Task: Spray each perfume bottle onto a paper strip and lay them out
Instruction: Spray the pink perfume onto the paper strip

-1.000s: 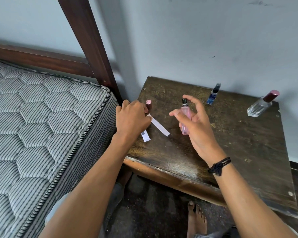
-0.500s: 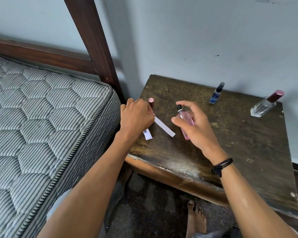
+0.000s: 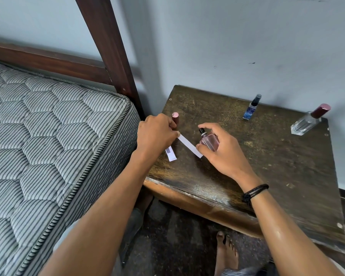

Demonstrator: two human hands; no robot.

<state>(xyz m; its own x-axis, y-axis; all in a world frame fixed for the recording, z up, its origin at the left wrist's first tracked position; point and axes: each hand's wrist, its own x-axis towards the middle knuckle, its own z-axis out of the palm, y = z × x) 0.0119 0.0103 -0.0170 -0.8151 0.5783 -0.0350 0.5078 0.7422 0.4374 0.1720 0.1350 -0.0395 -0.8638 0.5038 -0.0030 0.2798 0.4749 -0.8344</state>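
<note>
The pink bottle [image 3: 209, 140] has tilted nearer to the paper strip [image 3: 188, 145], above the table [image 3: 267, 156]. The right hand [image 3: 222, 153] grips it, forefinger [image 3: 212, 126] over the nozzle [image 3: 201, 130]; the left hand [image 3: 155, 134] pinches the strip. It seems the spraying step; next needs a press aimed at the paper.

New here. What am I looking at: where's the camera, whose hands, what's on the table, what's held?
There is no robot here, just a person's two bare hands. All the pictures come from one wide-angle camera worn on the head, looking down. The left hand pinches a white strip. The right hand grips a pink bottle. On the table a second strip lies by the left hand. A pink cap is at its fingers; whether it is held is unclear. A blue bottle and a clear bottle are near the wall. A mattress is on the left.
</note>
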